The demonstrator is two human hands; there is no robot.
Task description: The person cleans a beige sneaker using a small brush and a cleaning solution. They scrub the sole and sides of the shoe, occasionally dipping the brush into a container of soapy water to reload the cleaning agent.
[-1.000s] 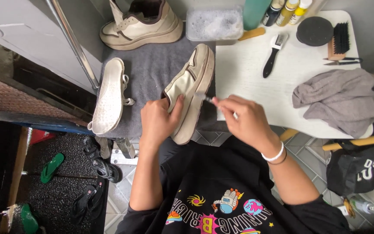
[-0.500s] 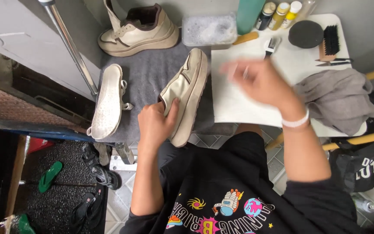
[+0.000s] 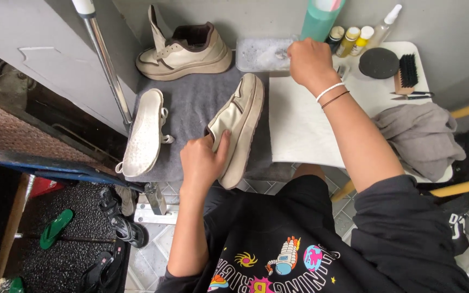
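A cream sneaker lies on its side on a grey mat. My left hand grips it at the heel end, thumb against the upper. My right hand is stretched to the back of the white table, fingers closed around a small thin tool whose tip pokes into a clear tray of foamy water. The matching sneaker stands upright at the back of the mat. A white insole lies at the mat's left edge.
Behind the tray stand a green bottle and small bottles. A black round sponge, a bristle brush and a crumpled grey cloth are on the right. A metal pole rises at left; sandals lie on the floor.
My right hand left the sneaker's sole and moved up and right across the white table to the foamy tray. My left hand kept its hold on the sneaker.
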